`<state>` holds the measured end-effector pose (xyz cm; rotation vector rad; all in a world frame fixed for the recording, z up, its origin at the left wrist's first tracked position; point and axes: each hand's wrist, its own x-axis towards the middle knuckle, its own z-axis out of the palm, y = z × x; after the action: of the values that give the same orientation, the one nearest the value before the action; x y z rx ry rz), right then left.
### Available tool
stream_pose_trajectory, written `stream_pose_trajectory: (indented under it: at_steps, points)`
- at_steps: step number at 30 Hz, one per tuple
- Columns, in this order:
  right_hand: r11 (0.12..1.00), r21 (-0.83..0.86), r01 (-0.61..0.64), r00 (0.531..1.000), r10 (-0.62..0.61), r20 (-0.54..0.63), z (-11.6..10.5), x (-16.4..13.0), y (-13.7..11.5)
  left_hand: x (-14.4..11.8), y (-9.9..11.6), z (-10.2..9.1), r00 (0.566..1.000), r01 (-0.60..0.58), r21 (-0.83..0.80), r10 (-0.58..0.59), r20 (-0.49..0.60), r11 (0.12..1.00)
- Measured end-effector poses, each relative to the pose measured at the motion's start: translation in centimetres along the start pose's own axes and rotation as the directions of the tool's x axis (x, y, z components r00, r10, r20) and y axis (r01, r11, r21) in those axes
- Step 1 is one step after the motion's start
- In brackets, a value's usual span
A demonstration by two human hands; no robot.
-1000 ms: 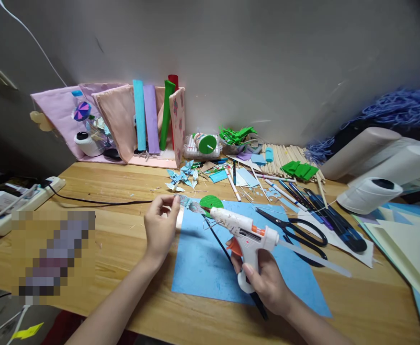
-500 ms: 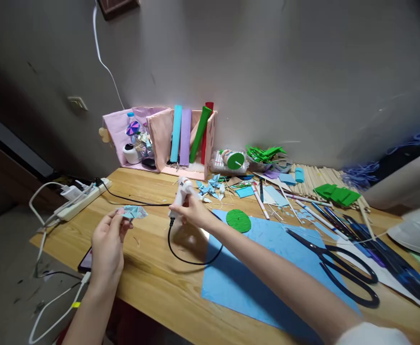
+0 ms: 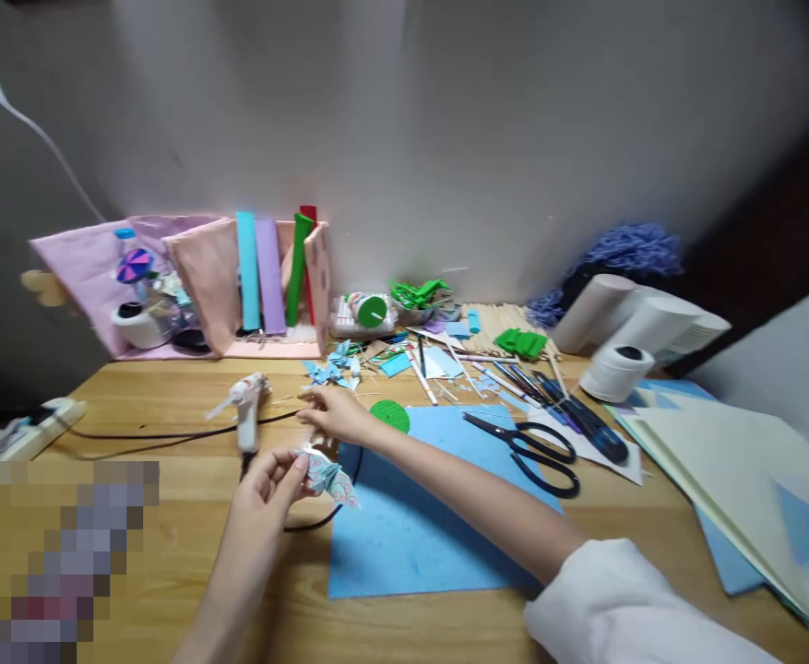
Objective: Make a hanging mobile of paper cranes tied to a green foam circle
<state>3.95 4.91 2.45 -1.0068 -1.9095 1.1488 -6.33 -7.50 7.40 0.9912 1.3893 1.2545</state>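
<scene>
Fingers of the left hand point(image 3: 260, 481) are pinching a folded paper ornament point(image 3: 327, 476) at lower centre; the right hand point(image 3: 333, 415) is hovering loosely open and empty beside the glue gun point(image 3: 246, 412) lying on the bench point(image 3: 169, 443); gluing seemingly paused.

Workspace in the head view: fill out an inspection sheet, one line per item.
Surface: wooden table, blue sheet on it.
Job's things: folded paper piece; glue gun standing on the table.
Clutter: scissors, pens, green disc, paper rolls.
Hands: left hand pinches the paper piece; right hand open, beside the glue gun, not touching it.
Cables: black cord; power strip.
Surroundings: grey wall.
</scene>
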Motion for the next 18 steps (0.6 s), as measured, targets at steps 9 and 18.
stream_pose_trajectory:
  at_steps: [9,18]
  points:
    - [0.936,-0.275,-0.218,0.944,0.130,-0.304,-19.1,-12.4,3.1,1.7,-3.0,9.5,0.898,0.144,0.050,-0.151,0.413,0.988]
    - [0.837,-0.397,-0.377,0.879,0.188,-0.438,-21.4,-16.1,5.2,3.1,-5.7,13.2,0.897,0.218,0.054,-0.222,0.383,0.974]
